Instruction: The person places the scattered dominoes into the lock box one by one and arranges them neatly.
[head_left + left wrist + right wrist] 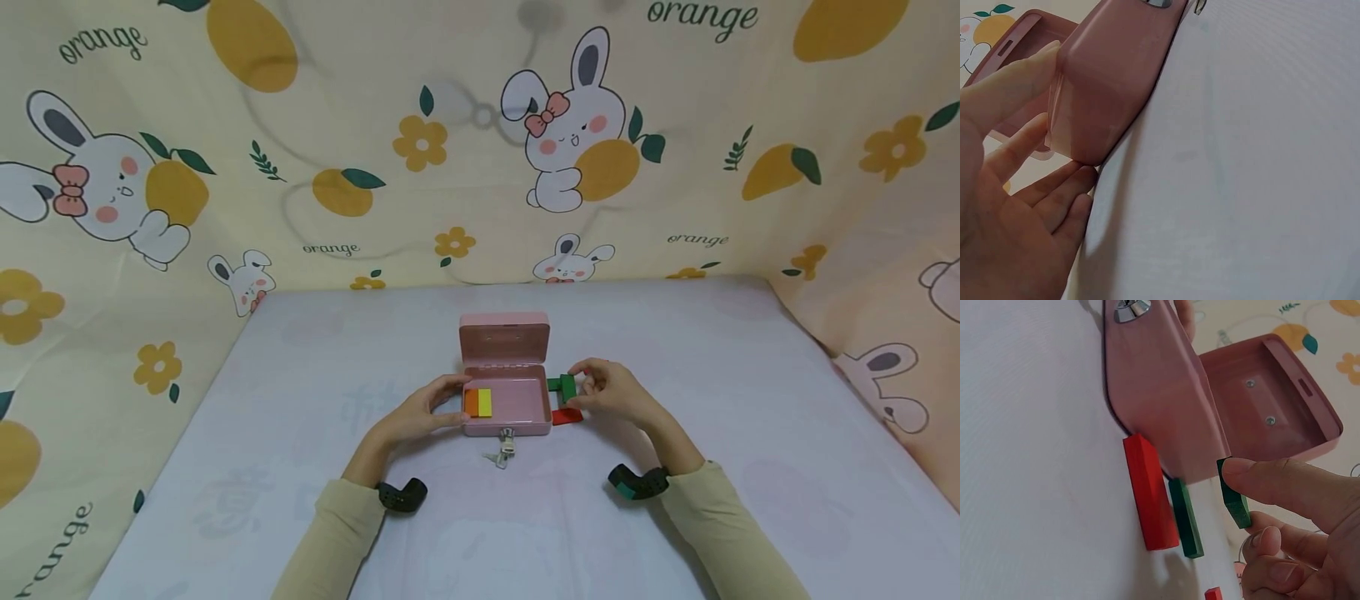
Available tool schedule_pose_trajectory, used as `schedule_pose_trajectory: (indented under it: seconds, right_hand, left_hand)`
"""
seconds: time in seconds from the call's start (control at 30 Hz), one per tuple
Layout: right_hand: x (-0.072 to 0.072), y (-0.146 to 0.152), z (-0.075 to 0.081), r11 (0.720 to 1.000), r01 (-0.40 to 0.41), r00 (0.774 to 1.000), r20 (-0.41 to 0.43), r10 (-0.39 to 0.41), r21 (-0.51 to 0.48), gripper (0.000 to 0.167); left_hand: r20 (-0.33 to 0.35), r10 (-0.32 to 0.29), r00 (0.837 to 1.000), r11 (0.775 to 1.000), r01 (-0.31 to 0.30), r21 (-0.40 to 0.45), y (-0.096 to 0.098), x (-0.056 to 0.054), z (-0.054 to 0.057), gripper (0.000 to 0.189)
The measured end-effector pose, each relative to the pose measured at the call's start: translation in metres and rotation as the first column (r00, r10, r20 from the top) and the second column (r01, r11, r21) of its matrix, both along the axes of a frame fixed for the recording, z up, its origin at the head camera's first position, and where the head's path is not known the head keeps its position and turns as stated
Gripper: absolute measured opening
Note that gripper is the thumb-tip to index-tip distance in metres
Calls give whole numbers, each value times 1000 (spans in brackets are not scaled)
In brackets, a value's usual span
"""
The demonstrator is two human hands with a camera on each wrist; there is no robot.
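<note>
A pink metal cash box (525,428) stands on the table with its lid (504,343) raised. Inside, at its left end, an orange block (471,403) and a yellow block (485,403) lie side by side. My left hand (420,411) holds the box's left end, thumb and fingers spread along its side. Just right of the box, my right hand (611,390) pinches a green block (1233,497) between thumb and finger, above the table. Below it, a red block (1147,494) and another green block (1185,519) lie beside the box wall.
Keys (499,458) hang from the lock at the box's front. Part of a small red piece (1213,594) shows at the lower edge of the right wrist view. A white cloth (337,350) covers the table, and a printed curtain (465,200) rises behind it.
</note>
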State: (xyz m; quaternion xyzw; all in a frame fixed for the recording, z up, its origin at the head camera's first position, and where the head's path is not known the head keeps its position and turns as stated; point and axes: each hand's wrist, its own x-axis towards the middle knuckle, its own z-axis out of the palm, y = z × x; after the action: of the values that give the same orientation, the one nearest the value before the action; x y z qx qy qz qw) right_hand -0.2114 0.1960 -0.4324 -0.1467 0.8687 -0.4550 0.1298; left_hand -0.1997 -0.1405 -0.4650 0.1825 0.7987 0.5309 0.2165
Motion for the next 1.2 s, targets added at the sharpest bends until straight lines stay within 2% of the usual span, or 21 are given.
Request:
schedule_pose_trajectory:
  seconds: [0.43,1.2]
  right_hand:
    - [0,-9,7,1000,-7,1000,-9,7,6,50]
    - [-2,-25,11,1000,-29,999,-16,29,-7,46]
  left_hand:
    - [7,-5,1000,1000,5,2,0,-1,0,65]
    - [9,-1,1000,1000,1,8,0,0,0,67]
